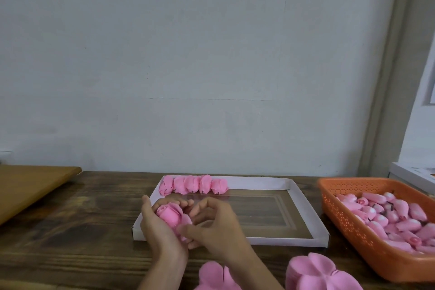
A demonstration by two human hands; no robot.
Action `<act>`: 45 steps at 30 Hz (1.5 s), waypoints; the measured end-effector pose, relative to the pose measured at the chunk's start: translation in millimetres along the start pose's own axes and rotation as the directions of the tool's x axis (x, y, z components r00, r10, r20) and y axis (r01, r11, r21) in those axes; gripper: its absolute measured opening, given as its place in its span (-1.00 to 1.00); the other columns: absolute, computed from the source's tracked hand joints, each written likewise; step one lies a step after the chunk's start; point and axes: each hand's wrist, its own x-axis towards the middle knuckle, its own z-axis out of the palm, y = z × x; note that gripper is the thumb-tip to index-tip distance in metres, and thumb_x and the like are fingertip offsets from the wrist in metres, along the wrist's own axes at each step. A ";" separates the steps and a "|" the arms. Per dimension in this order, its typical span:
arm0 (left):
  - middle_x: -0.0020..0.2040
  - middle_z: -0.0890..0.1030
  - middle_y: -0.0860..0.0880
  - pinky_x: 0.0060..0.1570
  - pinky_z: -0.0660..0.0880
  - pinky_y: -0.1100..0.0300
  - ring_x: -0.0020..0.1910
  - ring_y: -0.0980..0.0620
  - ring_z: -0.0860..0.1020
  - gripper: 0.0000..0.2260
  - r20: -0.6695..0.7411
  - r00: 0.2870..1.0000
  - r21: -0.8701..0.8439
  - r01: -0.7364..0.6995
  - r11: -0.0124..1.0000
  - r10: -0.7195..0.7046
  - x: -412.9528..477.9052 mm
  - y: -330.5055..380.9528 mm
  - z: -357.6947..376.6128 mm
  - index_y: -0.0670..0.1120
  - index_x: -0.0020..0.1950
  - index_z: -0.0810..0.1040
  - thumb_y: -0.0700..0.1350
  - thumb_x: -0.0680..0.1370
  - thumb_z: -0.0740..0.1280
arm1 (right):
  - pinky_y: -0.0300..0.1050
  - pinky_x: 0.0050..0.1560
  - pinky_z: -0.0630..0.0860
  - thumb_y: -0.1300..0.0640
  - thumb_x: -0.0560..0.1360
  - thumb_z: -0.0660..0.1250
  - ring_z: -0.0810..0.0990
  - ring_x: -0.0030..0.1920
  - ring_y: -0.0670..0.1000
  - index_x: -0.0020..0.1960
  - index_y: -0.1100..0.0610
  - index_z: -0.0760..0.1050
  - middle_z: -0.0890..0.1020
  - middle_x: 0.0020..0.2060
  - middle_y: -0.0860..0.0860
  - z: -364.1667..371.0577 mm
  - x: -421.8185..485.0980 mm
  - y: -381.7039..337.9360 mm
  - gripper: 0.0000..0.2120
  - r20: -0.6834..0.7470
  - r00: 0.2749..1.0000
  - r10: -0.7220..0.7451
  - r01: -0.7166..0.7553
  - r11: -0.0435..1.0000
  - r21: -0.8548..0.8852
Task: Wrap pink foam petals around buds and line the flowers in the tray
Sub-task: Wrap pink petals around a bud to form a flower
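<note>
A pink foam flower (170,215), a bud with petals folded round it, sits between both hands over the near left corner of the white cardboard tray (303,205). My left hand (160,226) cups it from the left and below. My right hand (215,226) holds its lower right side, thumb pressed on a petal. Several finished pink flowers (193,184) lie in a row along the tray's far left edge. Two stacks of loose pink petals (313,271) (215,275) lie on the table in front.
An orange perforated basket (339,216) at the right holds several pink buds (390,216). A wooden board (30,183) lies at the far left on the dark wooden table (70,226). A grey wall stands behind. White boxes (409,175) sit at the far right.
</note>
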 end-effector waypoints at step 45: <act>-0.16 0.63 -0.21 0.12 0.51 -0.14 -0.11 -0.21 0.61 -0.42 0.118 0.991 0.087 0.055 0.995 -0.065 -11.2 -2.6 3.8 -0.15 -0.20 0.65 0.37 0.57 0.29 | -0.41 -0.28 0.44 0.04 0.41 0.60 0.59 -0.31 -0.24 -0.05 -0.14 0.51 0.64 -0.23 -0.26 24.4 -8.7 16.7 -0.72 -0.347 0.734 -0.584 0.366 0.770 -0.522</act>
